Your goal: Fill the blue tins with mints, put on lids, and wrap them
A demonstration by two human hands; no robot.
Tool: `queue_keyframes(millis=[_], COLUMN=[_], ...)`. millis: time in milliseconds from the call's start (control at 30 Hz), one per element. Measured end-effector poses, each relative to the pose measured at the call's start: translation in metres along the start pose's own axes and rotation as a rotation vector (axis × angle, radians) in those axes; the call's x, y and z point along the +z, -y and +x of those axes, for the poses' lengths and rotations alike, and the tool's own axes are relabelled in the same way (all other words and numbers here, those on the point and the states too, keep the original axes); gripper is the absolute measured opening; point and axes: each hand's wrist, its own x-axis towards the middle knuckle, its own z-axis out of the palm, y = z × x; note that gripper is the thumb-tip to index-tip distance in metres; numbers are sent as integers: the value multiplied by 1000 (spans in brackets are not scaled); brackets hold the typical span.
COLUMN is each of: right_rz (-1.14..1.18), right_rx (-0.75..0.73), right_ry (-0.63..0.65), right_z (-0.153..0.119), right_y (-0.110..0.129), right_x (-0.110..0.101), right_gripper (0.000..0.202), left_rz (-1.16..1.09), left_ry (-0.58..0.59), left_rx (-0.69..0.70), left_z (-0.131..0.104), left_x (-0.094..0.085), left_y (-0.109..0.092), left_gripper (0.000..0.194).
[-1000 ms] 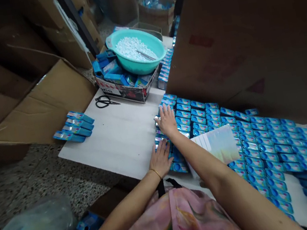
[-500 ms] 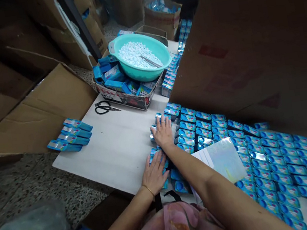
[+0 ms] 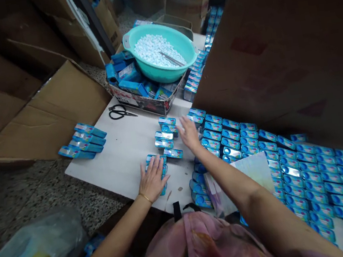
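Note:
A short column of small blue packs (image 3: pixel 165 143) stands on the white table (image 3: pixel 121 162), between my hands. My left hand (image 3: pixel 152 180) lies over the near end of that column, fingers stretched out on the pack tops, with a few packs partly hidden under it. My right hand (image 3: pixel 189 135) is just right of the column's far end, fingers apart and holding nothing. Beyond it, dense rows of similar blue packs (image 3: pixel 213 126) fill the right side. A pale printed sheet (image 3: pixel 254 169) lies on the rows, partly behind my right forearm.
Black-handled scissors (image 3: pixel 120 112) lie near a carton (image 3: pixel 142 109) of blue packs. On it rests a turquoise bowl (image 3: pixel 163 75) of white pellets (image 3: pixel 154 48) with tweezers (image 3: pixel 172 59). Several blue packs (image 3: pixel 82 141) sit at the left edge. A tall cardboard panel (image 3: pixel 276 51) borders the right.
My left hand has moved left, and a column of packs now stands left of the rows, with a gap between. My right hand has lifted off the packs and moved slightly right.

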Motion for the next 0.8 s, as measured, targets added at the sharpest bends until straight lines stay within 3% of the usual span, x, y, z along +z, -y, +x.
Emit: queue_keyframes(millis=[167,300,467,667,800], right_rz=[-114,-300,-418,-242,-20], right_rx=[-81,-13,34,4,-60], right_ry=[2,-24,11,50,163], right_z=[-34,-12,36,55,73], right_y=[-45,-59,-71,-43,-22], right_x=[-45,-43,-19,22,20], right_gripper=[38,49,58,52,53], left_rz=[-138,-139,-45,23,-33], left_ry=[-51,-46,-51,-109,-136], left_rx=[168,203,143,-33,-34], left_z=[47,72,63,43,23], left_x=[7,21,17,-12,-27], left_y=[-35,-26,0,-13,-16], left_gripper=[51,47,54,53,54])
